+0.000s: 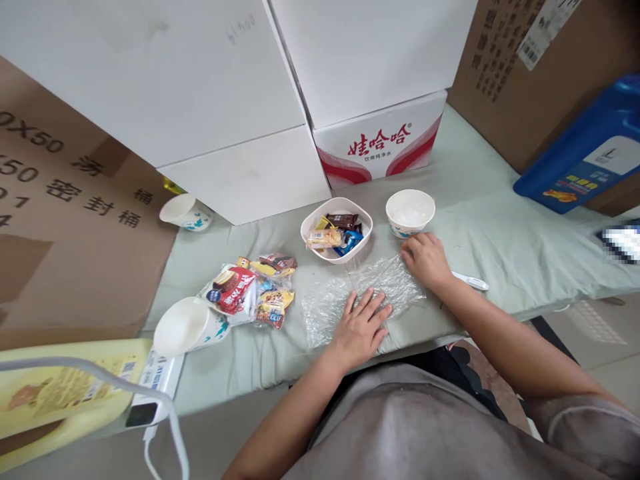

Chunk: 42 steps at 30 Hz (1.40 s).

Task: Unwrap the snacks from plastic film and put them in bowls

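A sheet of clear, crinkled plastic film (320, 313) lies spread over the cloth in front of me. My left hand (360, 328) rests flat on it, fingers spread. At the film's upper right corner, my right hand (425, 260) has its fingers curled together on the film, close under a paper bowl (410, 210) with clear material inside. To the left of that bowl stands a white dish (306, 230) of wrapped snacks, among them a blue packet (347, 243) and a pale wrapped roll (324, 239). My right fingertips are partly hidden.
More packaged snacks (235, 293) lie at the left, beside a tipped paper bowl (183, 327). Another paper bowl (186, 212) is farther back. White boxes (380, 147) line the back. A white-handled tool (471, 281) lies right of my wrist. A blue jug (575, 160) stands far right.
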Motion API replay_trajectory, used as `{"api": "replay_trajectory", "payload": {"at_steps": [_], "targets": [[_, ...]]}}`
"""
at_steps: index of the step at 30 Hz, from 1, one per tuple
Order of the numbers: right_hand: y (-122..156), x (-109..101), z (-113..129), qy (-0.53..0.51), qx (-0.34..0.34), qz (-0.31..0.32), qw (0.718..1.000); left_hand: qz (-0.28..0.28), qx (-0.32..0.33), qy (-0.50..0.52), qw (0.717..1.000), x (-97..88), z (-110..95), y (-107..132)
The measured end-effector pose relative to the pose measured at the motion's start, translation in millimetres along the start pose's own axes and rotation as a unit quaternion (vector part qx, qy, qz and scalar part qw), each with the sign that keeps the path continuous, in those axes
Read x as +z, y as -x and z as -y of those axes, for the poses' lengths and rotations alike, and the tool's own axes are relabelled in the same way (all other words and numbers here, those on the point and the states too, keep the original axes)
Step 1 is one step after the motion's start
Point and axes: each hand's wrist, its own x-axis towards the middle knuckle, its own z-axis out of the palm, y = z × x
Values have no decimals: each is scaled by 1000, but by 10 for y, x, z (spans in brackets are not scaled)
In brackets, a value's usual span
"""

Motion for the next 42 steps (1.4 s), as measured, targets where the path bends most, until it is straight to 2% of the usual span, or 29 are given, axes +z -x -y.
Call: {"api": "replay_trajectory", "payload": {"at_steps": [1,3,6,8,10,13,15,16,21,26,28,30,35,38,42], "targets": [[-5,-26,29,-1,-1,-22,1000,3,0,2,1000,-2,-2,-3],[32,-77,128,-23,-48,-31,998,7,2,6,1000,-3,-17,-16],[200,-110,295,-65,-176,55,981,2,-5,5,1000,-13,-42,-25],[356,-105,334,-66,-221,113,967,-11,-45,-7,999,-45,-13,6],[518,-107,281,-57,-227,132,963,-24,-124,-29,992,-102,83,96],[725,-163,86,-60,-236,124,962,-34,-239,-63,968,-214,310,347],[823,-223,-43,-70,-250,125,958,-50,-254,-72,963,-282,430,548],[859,-251,-92,-74,-250,123,958,-60,-238,-70,967,-309,461,641],[925,-299,-152,-69,-199,87,974,-79,-117,1,990,-380,384,905],[913,-380,-85,-92,-201,72,973,-102,-90,80,987,-424,348,979],[919,-432,-70,-128,-205,79,967,-115,-112,126,979,-438,377,1001],[925,-455,-59,-155,-186,90,966,-139,-162,168,963,-433,418,997],[851,-307,-12,-142,-66,82,984,-198,-325,186,906,-339,542,785],[750,-158,15,-85,-18,58,995,-210,-365,124,898,-281,604,586],[653,-52,8,27,10,61,998,-196,-368,-1,909,-232,635,420]]}}
